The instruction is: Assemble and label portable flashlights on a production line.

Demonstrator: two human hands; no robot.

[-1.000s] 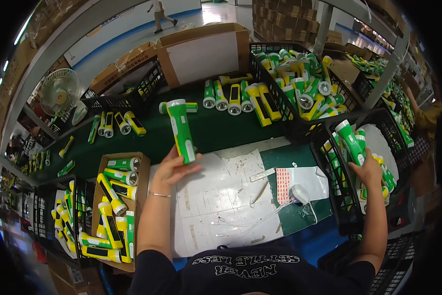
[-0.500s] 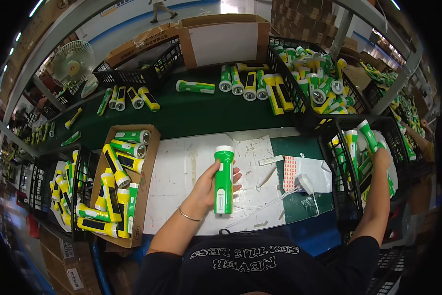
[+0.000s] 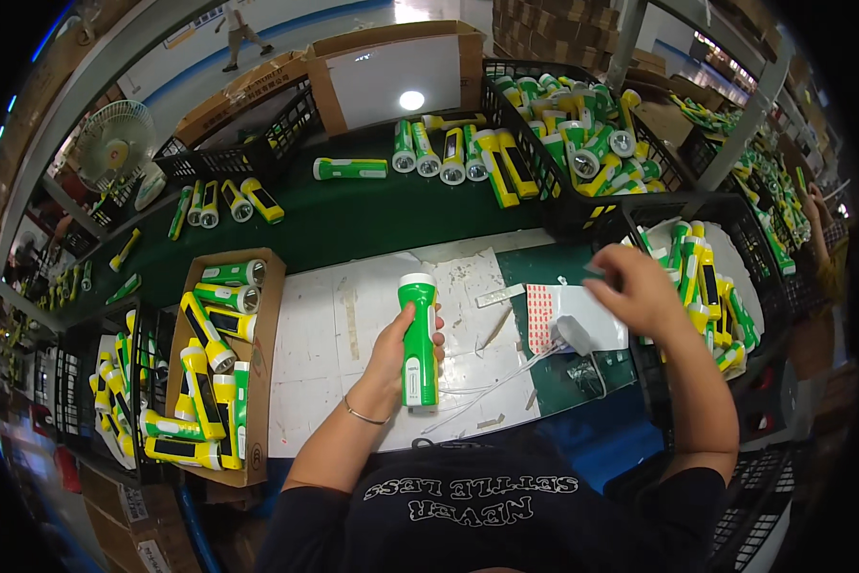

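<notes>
Over the white work surface my left hand (image 3: 391, 353) is closed around a green flashlight (image 3: 418, 334) with a white head, held with its head pointing away from me. A round spot of light shows on the white panel (image 3: 382, 81) beyond the bench. My right hand (image 3: 640, 291) hovers above the edge of a red-and-white sheet (image 3: 573, 320), fingers loosely curled and thumb apart, with no flashlight in it. A white charger-like block (image 3: 575, 334) with a cable rests below that hand. Beside my right forearm, a black crate (image 3: 764, 215) holds several green and yellow flashlights.
An open cardboard box (image 3: 267, 372) of flashlights lies to my left, next to another black crate (image 3: 71, 382). Across the green belt (image 3: 353, 215) several flashlights lie or stand. A piled crate (image 3: 554, 205) sits at the back right; a fan (image 3: 114, 143) stands far left.
My right hand has let go of a flashlight in the right crate and come left over the sheet. The left hand keeps its flashlight. A light spot has appeared on the white panel.
</notes>
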